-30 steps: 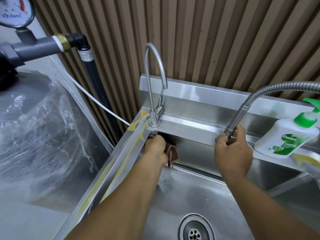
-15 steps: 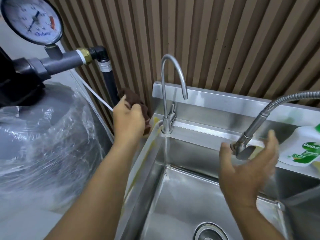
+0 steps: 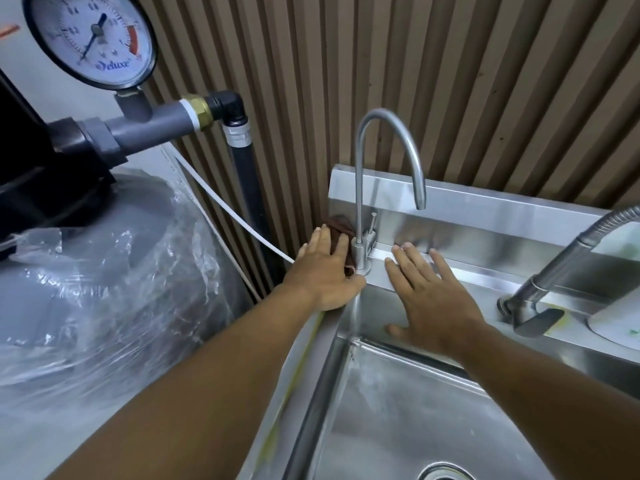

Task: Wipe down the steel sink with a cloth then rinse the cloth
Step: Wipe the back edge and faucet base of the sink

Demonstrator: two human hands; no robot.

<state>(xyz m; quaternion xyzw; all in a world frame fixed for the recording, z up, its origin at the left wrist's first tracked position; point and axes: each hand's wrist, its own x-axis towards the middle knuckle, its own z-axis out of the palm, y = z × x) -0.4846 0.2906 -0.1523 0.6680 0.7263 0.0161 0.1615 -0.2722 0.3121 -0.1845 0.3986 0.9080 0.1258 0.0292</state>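
The steel sink [image 3: 408,410] fills the lower right, with its back ledge and splashback behind. My left hand [image 3: 325,271] lies flat on a dark brown cloth [image 3: 341,225], pressing it onto the sink's back left corner beside the base of the gooseneck tap [image 3: 362,188]. Most of the cloth is hidden under the hand. My right hand [image 3: 433,299] rests open, fingers spread, on the back ledge just right of the tap base, holding nothing.
A flexible steel spray hose [image 3: 554,271] hangs at the right, above a white soap bottle [image 3: 616,327]. To the left stand a plastic-wrapped grey tank [image 3: 104,289], a pressure gauge [image 3: 91,36] and a black pipe [image 3: 247,188]. The drain [image 3: 443,474] shows at the bottom edge.
My left hand brought the cloth down from beside the sink onto the back left corner. My right hand moved left from the spray head and settled flat on the ledge.
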